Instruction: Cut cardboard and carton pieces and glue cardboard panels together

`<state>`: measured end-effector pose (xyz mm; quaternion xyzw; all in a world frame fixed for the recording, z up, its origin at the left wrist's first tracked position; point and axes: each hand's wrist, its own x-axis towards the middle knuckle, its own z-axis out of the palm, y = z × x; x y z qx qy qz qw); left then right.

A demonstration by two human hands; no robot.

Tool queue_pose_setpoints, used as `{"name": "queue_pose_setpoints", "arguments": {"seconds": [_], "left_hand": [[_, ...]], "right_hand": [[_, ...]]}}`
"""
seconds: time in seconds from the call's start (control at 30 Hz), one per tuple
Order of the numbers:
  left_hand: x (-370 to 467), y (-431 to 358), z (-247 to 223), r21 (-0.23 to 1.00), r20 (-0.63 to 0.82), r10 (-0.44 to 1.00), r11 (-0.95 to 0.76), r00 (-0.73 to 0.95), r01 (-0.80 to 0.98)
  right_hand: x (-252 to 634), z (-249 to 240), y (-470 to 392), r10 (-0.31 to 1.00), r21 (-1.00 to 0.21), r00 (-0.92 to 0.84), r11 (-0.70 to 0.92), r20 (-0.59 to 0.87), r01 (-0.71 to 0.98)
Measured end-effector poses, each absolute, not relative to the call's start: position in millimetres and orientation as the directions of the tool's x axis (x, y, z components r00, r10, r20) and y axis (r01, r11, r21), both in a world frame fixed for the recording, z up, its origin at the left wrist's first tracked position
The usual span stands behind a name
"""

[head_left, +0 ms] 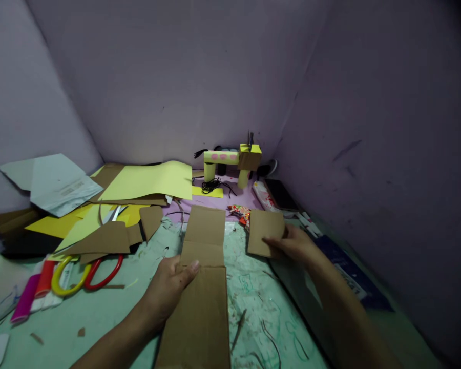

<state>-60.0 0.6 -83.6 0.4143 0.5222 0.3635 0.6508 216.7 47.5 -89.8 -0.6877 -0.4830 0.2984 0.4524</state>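
My left hand (172, 282) grips the left edge of a long folded cardboard strip (200, 318), thumb on top near a crease. The strip's far end is a creased flap (205, 224). To the right, my right hand (294, 242) pinches a small, roughly square cardboard piece (266, 231) by its right side, fingers partly behind it. The two cardboard pieces are apart. Further back stands a yellow paper and cardboard figure (230, 159) with pink spots and a brown box-shaped head. A tangle of black cord (212, 185) lies in front of it.
Scissors with yellow and red handles (86, 277) lie at left under cardboard scraps (100, 240). Yellow paper sheets (153, 179) are stacked behind. Markers or tubes (26, 300) rest nearby. At right are a phone (280, 195), a dark blue packet (353, 277) and purple walls (388, 128).
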Motion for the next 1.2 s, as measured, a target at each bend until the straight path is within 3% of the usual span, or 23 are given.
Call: {"name": "queue_pose_setpoints", "arguments": {"seconds": [0.2, 0.33, 0.57, 1.0, 1.2], "left_hand": [[-58.8, 0.7, -86.0, 0.941, -0.327, 0.922, 0.338, 0.206, -0.020], [-60.6, 1.8, -91.0, 0.951, -0.300, 0.927, 0.309, 0.224, -0.004], [-60.0, 3.2, -89.7, 0.958, -0.284, 0.934, 0.272, 0.215, 0.087], [-60.2, 3.8, -89.7, 0.960, -0.246, 0.955, 0.216, 0.165, 0.178], [-59.4, 2.5, -90.4, 0.960, -0.279, 0.935, 0.268, 0.221, 0.075]], "right_hand": [[200.5, -62.2, 32.9, 0.890, -0.989, 0.455, -0.052, 0.018, 0.140], [144.3, -61.8, 33.1, 0.954, -0.989, 0.296, 0.005, -0.039, -0.149], [96.0, -82.0, 35.3, 0.980, -0.981, 0.177, -0.057, -0.091, -0.187], [104.9, -95.5, 33.8, 0.985, -0.991, 0.164, -0.024, -0.046, -0.132], [112.2, -91.0, 32.1, 0.993, -0.966, -0.105, -0.083, -0.058, -0.244]]}}
